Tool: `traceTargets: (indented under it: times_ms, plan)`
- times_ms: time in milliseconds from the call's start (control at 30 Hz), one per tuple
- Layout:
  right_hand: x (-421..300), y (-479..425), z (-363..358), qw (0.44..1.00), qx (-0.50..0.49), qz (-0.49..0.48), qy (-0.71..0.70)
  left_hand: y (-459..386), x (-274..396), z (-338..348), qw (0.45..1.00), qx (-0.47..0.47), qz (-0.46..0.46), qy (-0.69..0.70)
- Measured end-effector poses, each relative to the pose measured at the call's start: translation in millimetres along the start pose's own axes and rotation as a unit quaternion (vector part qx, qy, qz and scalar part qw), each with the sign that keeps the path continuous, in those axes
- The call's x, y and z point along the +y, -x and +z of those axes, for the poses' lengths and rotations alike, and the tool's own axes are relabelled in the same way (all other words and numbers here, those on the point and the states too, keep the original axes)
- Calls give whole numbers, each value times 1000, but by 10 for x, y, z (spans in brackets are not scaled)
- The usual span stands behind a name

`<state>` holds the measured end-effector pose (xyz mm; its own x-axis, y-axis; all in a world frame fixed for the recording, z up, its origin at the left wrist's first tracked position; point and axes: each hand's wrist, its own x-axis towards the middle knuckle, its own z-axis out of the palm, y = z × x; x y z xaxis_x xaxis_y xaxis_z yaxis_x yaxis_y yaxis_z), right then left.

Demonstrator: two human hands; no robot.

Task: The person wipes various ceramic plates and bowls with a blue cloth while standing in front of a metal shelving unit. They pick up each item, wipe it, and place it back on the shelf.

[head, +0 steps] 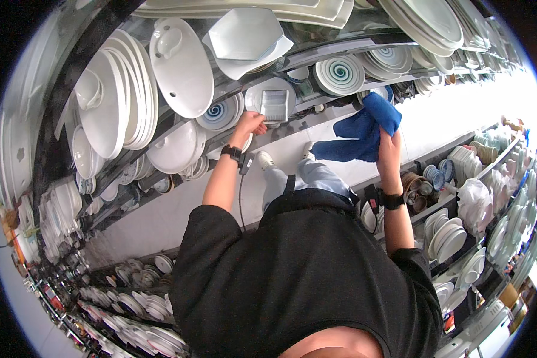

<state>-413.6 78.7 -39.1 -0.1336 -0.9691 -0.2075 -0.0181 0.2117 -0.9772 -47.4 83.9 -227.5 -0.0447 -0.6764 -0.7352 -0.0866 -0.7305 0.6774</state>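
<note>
My left hand (252, 122) is at the lower left corner of a white rectangular ribbed dish (275, 106). Its fingers are curled at the dish's edge, and whether they grip it is unclear. Behind that dish shows a larger round white plate (253, 97) on the lower shelf. A blue cloth (362, 129) hangs in folds from my right hand (388, 150), which is closed on it, out over the aisle. Left of my left hand stands a plate with a blue spiral (215, 112). Another plate with a teal spiral (340, 73) leans farther right.
Glass shelves in front carry a long oval platter (182, 69), a hexagonal bowl (245, 33) and stacked oval plates (109, 100). More crockery racks stand behind me, with brown cups (416, 190) and a white plastic bag (474, 206). Cables hang from both wrist devices.
</note>
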Motion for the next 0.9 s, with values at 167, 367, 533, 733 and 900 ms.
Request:
traceTargets:
  times_ms: [167,367,533,733,900]
  plan:
    - [22,-129,254,999,-13,20,-22,835,277,112,986,-113,116,36]
    - [-201,53,924,756,-355,-430,343,1722,691,362,972,-154,172,-32]
    - [-263,137,956,794,-446,-302,282,2071,763,234,976,-120,184,-4]
    - [-2,190,1070,888,-423,-94,150,2133,758,138,972,-93,214,27]
    - [-140,313,1316,933,-338,78,-92,2088,663,124,890,-135,391,193]
